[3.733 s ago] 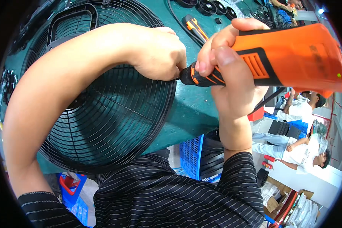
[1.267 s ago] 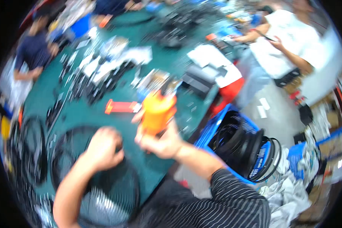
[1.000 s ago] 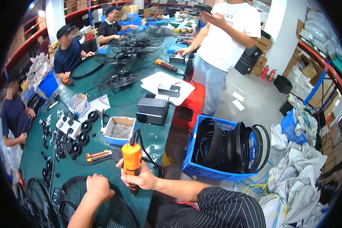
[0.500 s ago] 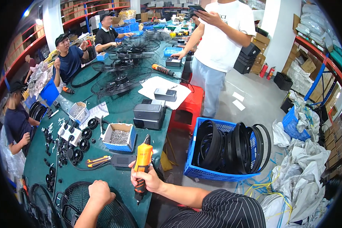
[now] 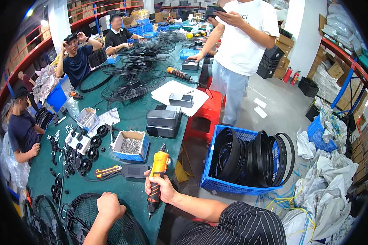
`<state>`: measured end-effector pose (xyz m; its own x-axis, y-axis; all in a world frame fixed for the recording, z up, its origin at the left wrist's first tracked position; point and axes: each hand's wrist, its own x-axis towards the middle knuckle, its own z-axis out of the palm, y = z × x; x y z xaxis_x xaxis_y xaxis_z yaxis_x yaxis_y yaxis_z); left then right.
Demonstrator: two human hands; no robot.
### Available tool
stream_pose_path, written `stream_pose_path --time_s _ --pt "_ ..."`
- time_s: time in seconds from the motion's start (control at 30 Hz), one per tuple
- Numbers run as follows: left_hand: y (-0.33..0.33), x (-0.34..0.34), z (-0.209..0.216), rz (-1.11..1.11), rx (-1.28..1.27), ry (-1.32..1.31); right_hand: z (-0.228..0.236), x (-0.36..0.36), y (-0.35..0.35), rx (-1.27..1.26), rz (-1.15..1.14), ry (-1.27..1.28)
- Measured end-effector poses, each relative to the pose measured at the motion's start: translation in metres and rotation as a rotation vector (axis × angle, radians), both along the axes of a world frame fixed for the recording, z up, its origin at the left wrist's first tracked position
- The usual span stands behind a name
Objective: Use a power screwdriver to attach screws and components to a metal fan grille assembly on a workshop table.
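Note:
My right hand is wrapped round an orange and black electric screwdriver, held upright over the table's near right edge with its narrow tip pointing down. To its left, my left hand is closed in a fist over the rim of a black wire fan guard. The curled fingers face away, so whatever they hold is hidden. A dark grey box-shaped device lies just beyond the screwdriver, beside an orange-handled cutter or knife. Behind them stands a blue and white box full of small metal screws.
On the green table are black knobs, a smaller screw bin, black power units and fan guards. A blue crate of black rings stands at right, near a red stool. Several people are around the table.
A co-worker at the far left has raised both hands to their cap. The view has shifted slightly. My right hand still grips the screwdriver, and my left fist stays over the fan guard.

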<state>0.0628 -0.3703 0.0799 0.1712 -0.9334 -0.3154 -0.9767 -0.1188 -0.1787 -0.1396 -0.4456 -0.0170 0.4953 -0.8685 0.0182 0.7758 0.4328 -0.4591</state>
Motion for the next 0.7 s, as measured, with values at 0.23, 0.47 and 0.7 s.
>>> stream_pose_path --time_s 0.23,0.47,0.7 --pt "0.003 0.000 -0.003 -0.013 -0.066 0.043 0.001 -0.001 -0.002 0.005 0.025 -0.004" --pt "0.004 0.003 -0.010 -0.032 -0.125 0.069 -0.001 -0.002 -0.002 0.015 0.016 0.002" --pt "0.008 0.006 -0.017 -0.051 -0.184 0.068 0.000 -0.001 -0.001 0.021 0.022 0.017"
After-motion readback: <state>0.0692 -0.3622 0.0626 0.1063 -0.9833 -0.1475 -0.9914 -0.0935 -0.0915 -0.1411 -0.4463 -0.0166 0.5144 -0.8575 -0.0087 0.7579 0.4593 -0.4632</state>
